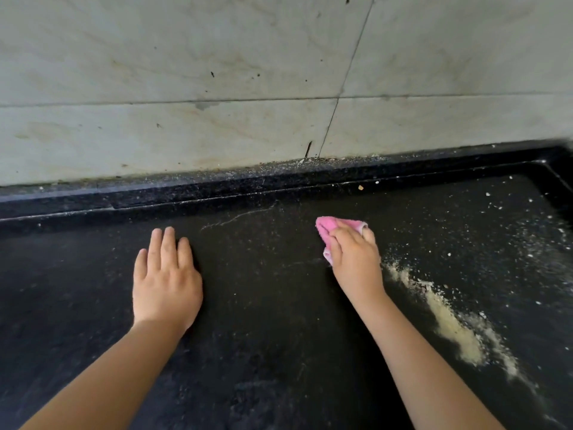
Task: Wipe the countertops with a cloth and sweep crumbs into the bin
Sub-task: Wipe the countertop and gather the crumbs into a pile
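**Cloth on a crumb-strewn black counter**

Stone fills the lower view: a black speckled countertop [263,321], flat and matte, with a raised lip running along its back and turning forward at the far right corner. Behind it stands a wall [186,57] of large pale tiles, veined like marble, smudged and dotted with dark specks, with thin grout lines between them. Grit lies along the seam where wall meets counter. No writing or label shows anywhere.

A long band of pale yellow crumbs [452,324], fine and powdery, runs diagonally across the counter's right side, beginning just beside the right wrist. Smaller white flecks are scattered further right, towards the corner.

The left hand [166,280] lies palm down on the counter, fingers straight and close together, pointing at the wall, holding nothing. Its bare forearm comes in from the lower left.

The right hand [356,259] presses down with curled fingers on a small pink cloth [330,226], soft and bunched, which sticks out ahead of and to the left of the knuckles. The cloth rests on the counter near its middle, well short of the back lip.
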### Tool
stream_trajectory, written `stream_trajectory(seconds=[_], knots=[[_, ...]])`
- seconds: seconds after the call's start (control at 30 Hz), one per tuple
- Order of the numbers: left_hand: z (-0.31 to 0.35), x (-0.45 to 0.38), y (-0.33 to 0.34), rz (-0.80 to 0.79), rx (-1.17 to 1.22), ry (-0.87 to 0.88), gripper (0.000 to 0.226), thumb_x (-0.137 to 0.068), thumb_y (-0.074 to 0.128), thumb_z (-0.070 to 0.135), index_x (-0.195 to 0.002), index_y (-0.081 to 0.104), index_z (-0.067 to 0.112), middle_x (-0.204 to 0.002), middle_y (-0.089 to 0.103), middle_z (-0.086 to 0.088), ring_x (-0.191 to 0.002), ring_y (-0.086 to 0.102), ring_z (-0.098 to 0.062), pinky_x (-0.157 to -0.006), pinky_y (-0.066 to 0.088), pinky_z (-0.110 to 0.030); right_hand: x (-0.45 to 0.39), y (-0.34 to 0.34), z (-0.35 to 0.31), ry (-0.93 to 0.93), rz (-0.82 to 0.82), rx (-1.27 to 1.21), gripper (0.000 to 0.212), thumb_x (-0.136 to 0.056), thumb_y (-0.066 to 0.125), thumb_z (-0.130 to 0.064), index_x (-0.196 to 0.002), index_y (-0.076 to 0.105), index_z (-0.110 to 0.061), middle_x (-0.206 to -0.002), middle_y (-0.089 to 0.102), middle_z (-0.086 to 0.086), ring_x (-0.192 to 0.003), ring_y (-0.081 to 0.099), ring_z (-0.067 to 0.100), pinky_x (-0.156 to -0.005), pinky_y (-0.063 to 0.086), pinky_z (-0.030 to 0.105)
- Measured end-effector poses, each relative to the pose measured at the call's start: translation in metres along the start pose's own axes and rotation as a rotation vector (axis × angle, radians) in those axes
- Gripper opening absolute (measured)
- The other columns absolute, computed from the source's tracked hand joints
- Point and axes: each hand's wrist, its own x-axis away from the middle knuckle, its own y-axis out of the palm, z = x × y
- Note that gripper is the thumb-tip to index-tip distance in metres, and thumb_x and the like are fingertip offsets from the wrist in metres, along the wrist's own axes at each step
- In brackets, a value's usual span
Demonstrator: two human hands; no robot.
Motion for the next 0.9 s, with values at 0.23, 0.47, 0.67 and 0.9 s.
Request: stream_trajectory(seconds=[0.23,0.47,0.67,0.9], knots=[[0.074,-0.012,-0.003,0.006,0.186,0.083,0.052,-0.098,0.024,0.028,-0.144,0.013,0.007,-0.154,0.004,-0.009,-0.142,-0.005,-0.021,-0.113,0.003,-0.033,0.007,-0.05,0.059,0.015,0.017,-0.139,0.033,-0.082,0.035,-0.024,-0.061,0.057,-0.01,-0.088,0.072,0.001,-0.079,0.058,0.024,-0.07,0.028,0.01],[0.145,-0.029,0.021,-0.037,0.185,0.07,0.053,-0.098,0.017,0.032,-0.146,0.006,0.01,-0.155,-0.001,-0.006,-0.141,-0.008,-0.018,-0.113,-0.004,-0.033,-0.072,-0.054,0.083,-0.051,-0.032,0.006,0.019,-0.084,0.05,0.001,-0.082,0.068,-0.004,-0.091,0.071,0.009,-0.082,0.058,0.03,-0.078,0.034,0.027],[0.15,-0.031,0.022,-0.015,0.155,0.045,0.054,-0.097,0.017,0.034,-0.146,0.007,0.012,-0.155,0.001,-0.005,-0.141,-0.007,-0.017,-0.113,-0.006,-0.032,-0.103,-0.038,0.081,-0.014,-0.228,0.028,0.018,-0.087,0.046,-0.005,-0.081,0.062,-0.012,-0.1,0.069,0.007,-0.095,0.052,0.029,-0.085,0.043,0.039],[0.152,-0.033,0.025,0.017,0.172,0.016,0.058,-0.093,0.014,0.036,-0.144,0.02,0.01,-0.153,0.015,-0.008,-0.142,0.005,-0.02,-0.113,0.0,-0.034,-0.12,-0.089,0.078,-0.145,-0.778,0.11,0.026,-0.087,0.046,-0.005,-0.091,0.069,-0.016,-0.105,0.068,0.001,-0.095,0.061,0.02,-0.078,0.048,0.027]])
